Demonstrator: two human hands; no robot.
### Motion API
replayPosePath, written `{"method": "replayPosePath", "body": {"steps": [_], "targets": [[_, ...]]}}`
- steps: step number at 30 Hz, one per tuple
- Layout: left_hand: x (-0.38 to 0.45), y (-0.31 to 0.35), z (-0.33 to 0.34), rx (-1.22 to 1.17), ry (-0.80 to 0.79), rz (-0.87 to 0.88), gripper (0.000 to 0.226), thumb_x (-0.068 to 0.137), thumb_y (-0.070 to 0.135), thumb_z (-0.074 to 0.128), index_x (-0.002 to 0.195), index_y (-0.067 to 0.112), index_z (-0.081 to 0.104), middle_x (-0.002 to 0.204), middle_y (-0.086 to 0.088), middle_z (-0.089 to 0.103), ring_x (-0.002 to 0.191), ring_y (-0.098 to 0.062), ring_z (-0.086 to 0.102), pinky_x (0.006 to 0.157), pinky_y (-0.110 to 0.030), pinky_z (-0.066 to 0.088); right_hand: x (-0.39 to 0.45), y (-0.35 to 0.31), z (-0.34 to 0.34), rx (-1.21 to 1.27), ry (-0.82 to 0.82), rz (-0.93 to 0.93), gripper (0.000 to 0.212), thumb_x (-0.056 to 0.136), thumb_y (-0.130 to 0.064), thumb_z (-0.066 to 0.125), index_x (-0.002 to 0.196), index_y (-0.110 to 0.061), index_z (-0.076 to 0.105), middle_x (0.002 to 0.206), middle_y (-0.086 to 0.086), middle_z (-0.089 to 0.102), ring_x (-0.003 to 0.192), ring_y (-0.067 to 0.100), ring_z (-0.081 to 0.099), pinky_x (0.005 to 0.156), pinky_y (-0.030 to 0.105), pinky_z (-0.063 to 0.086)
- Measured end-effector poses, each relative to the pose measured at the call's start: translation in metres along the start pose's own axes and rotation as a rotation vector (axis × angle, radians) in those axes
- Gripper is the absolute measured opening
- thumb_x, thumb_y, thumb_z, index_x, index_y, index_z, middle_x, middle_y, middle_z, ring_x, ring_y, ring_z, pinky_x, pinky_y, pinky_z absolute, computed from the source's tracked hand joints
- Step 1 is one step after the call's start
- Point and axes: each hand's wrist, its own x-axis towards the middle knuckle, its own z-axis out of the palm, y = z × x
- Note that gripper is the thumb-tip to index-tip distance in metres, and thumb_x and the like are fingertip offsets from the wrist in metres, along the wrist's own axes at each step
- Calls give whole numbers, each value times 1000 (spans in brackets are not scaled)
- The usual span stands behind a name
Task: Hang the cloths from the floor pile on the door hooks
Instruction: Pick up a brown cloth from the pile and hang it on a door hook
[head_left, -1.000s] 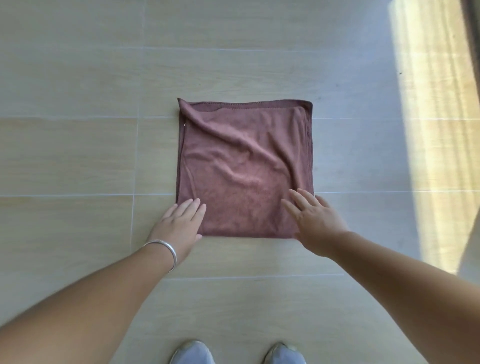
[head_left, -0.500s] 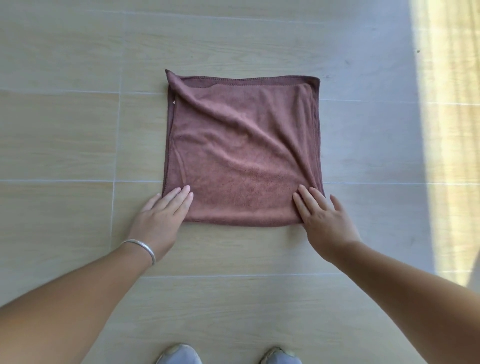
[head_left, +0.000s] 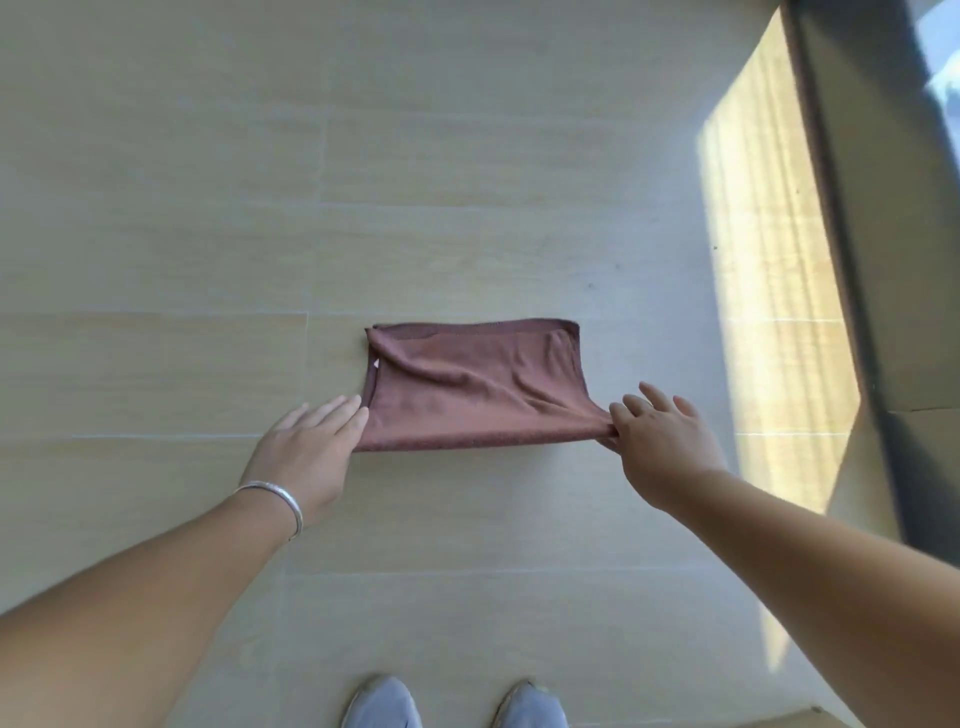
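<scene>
We had the brown cloth (head_left: 470, 392) on the floor (head_left: 208, 208) between our hands, right hand (head_left: 657, 441) pinching its near corner, left hand (head_left: 311, 447) flat-fingered touching the other. Risk, we judged: a one-corner lift bunching it, slipping off any hook.

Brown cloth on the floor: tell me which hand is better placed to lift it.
Right. The right hand already pinches the brown cloth's near right corner, pulling it taut. The left hand's fingers lie straight at the near left corner, only touching.
</scene>
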Motion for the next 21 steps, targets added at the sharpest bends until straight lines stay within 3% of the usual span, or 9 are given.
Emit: {"method": "replayPosePath", "body": {"steps": [3,7,12,21], "targets": [[-6,-10,-55,-26,37,-31,58,97,16,35,151,26,20,160,11,11,146,-6,11,117,-29,10,-11,19,-64,-4,43,12,39,101,-45,28,125,-20,46,135,-4,48,146,20,17,110,36,26],[-15,-24,-135,-64,105,-41,57,96,14,36,151,26,24,159,11,14,146,-6,12,116,-29,11,-28,47,-151,-27,93,26,34,99,-36,31,127,-21,44,135,-4,47,146,20,16,109,35,26],[-35,-52,-251,-33,196,-24,58,96,13,34,151,27,21,159,12,13,146,-6,11,116,-28,12,-66,74,-257,-75,164,30,42,100,-49,25,126,-23,45,132,-7,50,143,19,23,111,37,26],[-102,-100,-475,48,397,-54,55,99,16,31,150,33,21,158,17,13,145,-3,10,116,-25,12,-148,109,-463,-106,392,57,42,99,-55,26,120,-27,51,127,-7,56,141,19,29,107,38,29]]}}
